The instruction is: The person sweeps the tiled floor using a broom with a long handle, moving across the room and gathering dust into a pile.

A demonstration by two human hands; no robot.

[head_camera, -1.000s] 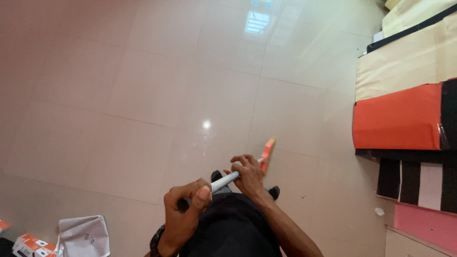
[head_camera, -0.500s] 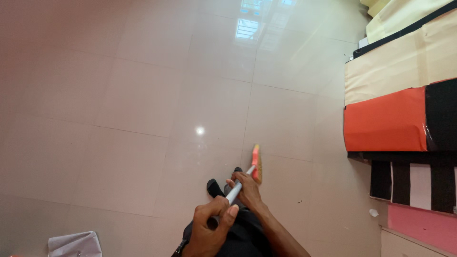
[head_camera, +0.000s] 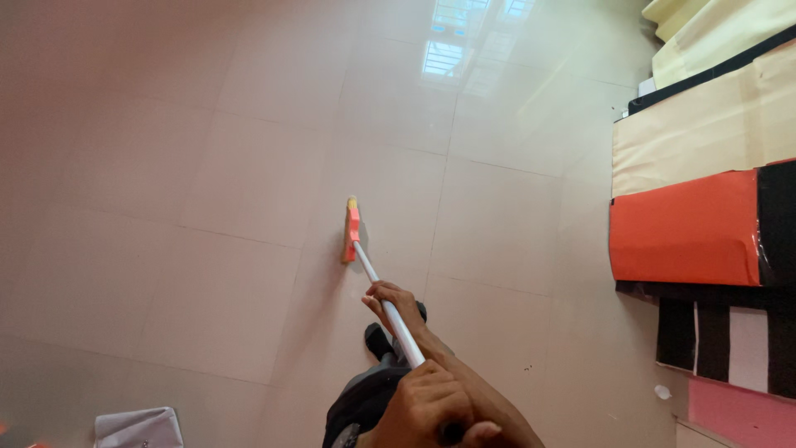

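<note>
Glossy beige tiled floor [head_camera: 207, 191] fills view; stacked cream, orange and black-striped mattresses [head_camera: 705, 207] along right edge. Long white-handled broom [head_camera: 388, 309] runs diagonally, long axis from lower right up-left to orange brush head [head_camera: 351, 232] resting on floor ahead of black shoes [head_camera: 380, 338]. Right hand [head_camera: 390, 300] closed round mid-handle, nearer head. Left hand [head_camera: 431, 411] closed round upper end, close to body.

At your bottom left a pale grey, boxy package [head_camera: 138, 427] lies on the floor. On your right, flat wrapped packs are stacked: a cream one [head_camera: 705, 133], an orange one [head_camera: 686, 228], and a black-and-white striped one [head_camera: 730, 348].
</note>
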